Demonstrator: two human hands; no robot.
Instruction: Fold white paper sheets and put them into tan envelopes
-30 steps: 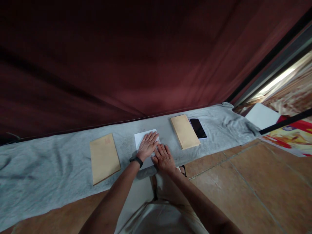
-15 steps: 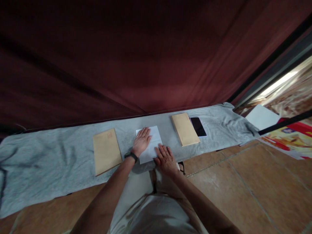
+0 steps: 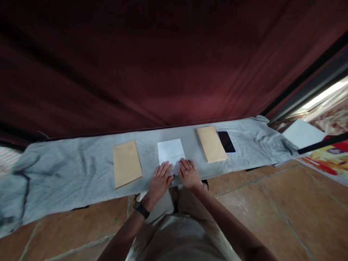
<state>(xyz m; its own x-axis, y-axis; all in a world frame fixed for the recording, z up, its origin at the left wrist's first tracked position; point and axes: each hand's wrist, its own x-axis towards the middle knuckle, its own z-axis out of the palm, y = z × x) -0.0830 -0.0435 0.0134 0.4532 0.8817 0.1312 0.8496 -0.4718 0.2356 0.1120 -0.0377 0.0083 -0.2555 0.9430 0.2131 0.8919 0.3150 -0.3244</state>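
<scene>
A sheet of white paper [image 3: 171,149] with a faint crease lies on the grey cloth in front of me. My left hand [image 3: 160,181] rests on its near left part, fingers stretched out flat and pointing away from me. On the near right corner lies my right hand [image 3: 189,174], its fingers slightly bent and pressed down on the sheet. The paper's near edge is partly hidden under both hands. To the left is a flat brown envelope [image 3: 127,164]. A thicker stack of brown envelopes [image 3: 212,144] lies on the right.
A dark-screened phone [image 3: 226,141] lies right of the stack. Grey cloth [image 3: 73,170] covers the long, narrow bench, with a dark red curtain [image 3: 174,72] behind it. A white board [image 3: 303,135] and a colourful printed sheet [image 3: 326,163] are at far right. Tiled floor [image 3: 244,206] lies below.
My left hand has slid from the paper's middle back toward its near edge. My right hand has shifted slightly, its fingers now more bent. The view has turned a little.
</scene>
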